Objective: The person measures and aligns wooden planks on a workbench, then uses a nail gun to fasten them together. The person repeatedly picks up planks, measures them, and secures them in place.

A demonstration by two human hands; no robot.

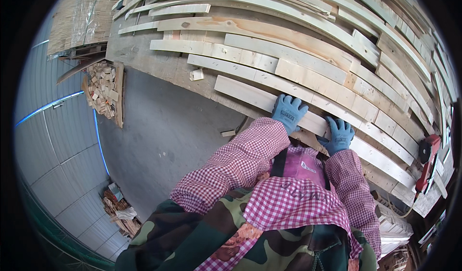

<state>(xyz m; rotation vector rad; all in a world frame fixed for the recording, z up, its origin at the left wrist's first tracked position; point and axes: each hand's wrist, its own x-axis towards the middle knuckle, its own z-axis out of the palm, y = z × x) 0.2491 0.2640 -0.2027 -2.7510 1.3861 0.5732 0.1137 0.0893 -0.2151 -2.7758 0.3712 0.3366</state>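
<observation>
Pale, knot-marked wooden board (262,99) at the near edge of the workbench (144,54), nearest of many similar boards laid side by side. Left hand (288,111), blue-gloved, lies flat on it with fingers spread; right hand (340,135) curls its fingers over the board's edge. Red power tool (427,162) rests farther right; scrap offcuts (102,89) are heaped beyond the bench.

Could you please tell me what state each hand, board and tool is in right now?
Left hand: gloved, flat on the nearest board.
Right hand: gloved, gripping that board's edge.
Nearest board: lying flat at the table edge.
Red power tool: lying on the table, unheld.
Offcut pile: heaped on the floor.
</observation>
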